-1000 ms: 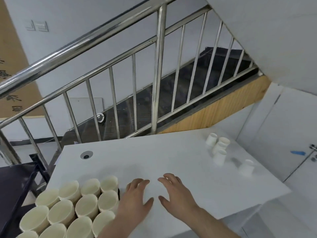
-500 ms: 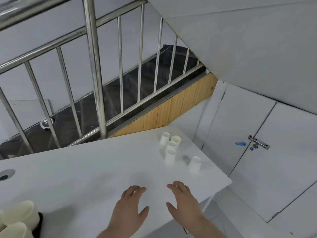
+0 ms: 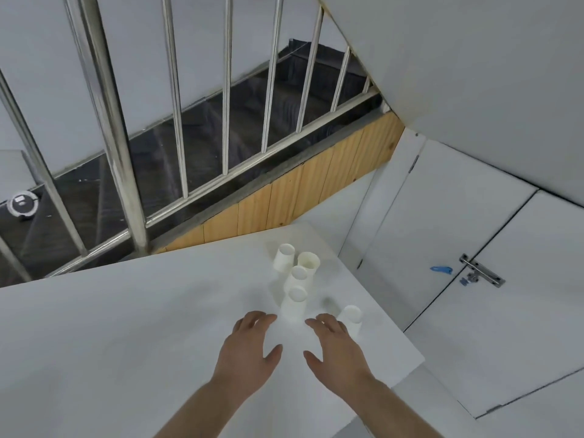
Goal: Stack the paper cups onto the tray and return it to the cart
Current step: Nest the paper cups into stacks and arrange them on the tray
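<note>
Five white paper cups (image 3: pixel 294 284) are clustered near the far right corner of the white worktop (image 3: pixel 126 327). Both grips are released: the left hand (image 3: pixel 248 350) and right hand (image 3: pixel 338 350) are held flat, fingers spread, just short of the nearest cups, nothing grasped.

A white table (image 3: pixel 110 343) fills the lower left, its far edge running along a strip of light wooden panelling (image 3: pixel 300 191) beneath a steel stair railing (image 3: pixel 177 99) with upright bars. Behind the bars dark stairs (image 3: pixel 221 121) climb to the right, and a small round white device (image 3: pixel 22 202) sits on a low step at the far left. To the right stand white doors (image 3: pixel 474 311) with a metal latch (image 3: pixel 480 271) and a blue tag (image 3: pixel 441 269) just left of it.
</note>
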The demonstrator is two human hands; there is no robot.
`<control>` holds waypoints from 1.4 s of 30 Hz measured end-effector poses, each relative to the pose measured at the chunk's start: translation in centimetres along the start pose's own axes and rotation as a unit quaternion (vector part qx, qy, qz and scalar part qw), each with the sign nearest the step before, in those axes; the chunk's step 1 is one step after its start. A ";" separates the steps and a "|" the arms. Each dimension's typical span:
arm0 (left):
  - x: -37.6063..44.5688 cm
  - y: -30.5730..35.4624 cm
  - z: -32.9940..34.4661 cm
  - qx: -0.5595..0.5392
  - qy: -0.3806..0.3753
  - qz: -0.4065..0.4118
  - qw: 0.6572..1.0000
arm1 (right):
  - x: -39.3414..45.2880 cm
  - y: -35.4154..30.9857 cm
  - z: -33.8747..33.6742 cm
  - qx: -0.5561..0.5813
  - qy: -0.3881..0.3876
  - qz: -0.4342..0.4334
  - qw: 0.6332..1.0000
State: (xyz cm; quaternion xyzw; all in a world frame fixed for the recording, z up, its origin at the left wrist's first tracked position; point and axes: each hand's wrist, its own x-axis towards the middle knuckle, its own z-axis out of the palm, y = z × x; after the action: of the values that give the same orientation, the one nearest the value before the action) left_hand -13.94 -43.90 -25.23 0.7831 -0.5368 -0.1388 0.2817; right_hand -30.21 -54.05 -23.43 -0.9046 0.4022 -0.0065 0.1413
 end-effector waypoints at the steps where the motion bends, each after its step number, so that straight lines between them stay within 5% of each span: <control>1: 1.1 -0.2 0.1 0.002 -0.005 -0.001 1.000 | 1.2 0.1 0.0 -0.001 -0.008 0.002 1.000; 21: 10.6 -5.2 2.0 -0.001 -0.016 -0.051 0.999 | 18.0 3.1 5.3 -0.056 -0.099 0.001 0.994; 28: 10.9 -5.0 3.1 -0.013 -0.015 -0.060 0.998 | 18.3 3.7 5.5 -0.014 -0.101 -0.010 0.995; 31: 11.1 -4.6 3.4 -0.065 -0.010 -0.072 0.995 | 18.0 3.5 3.8 0.091 -0.074 0.013 0.993; 33: 11.5 -4.2 3.3 -0.129 0.005 -0.097 0.987 | 17.6 3.2 2.2 0.278 -0.076 0.087 0.954; 35: 11.8 -3.2 3.2 -0.190 0.015 -0.116 0.975 | 16.9 3.2 0.5 0.513 -0.096 0.170 0.836; 38: 12.3 -1.8 3.1 -0.289 0.014 -0.134 0.948 | 16.1 3.7 -0.8 0.684 -0.118 0.219 0.685; 42: 12.6 -0.5 3.6 -0.343 0.030 -0.118 0.931 | 14.9 4.9 -0.8 0.743 -0.159 0.212 0.615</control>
State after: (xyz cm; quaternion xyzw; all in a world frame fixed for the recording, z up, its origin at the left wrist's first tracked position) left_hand -10.59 -56.40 -27.39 0.7006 -0.3512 -0.3229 0.5306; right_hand -23.78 -68.29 -25.46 -0.3670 0.4112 -0.1287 0.8244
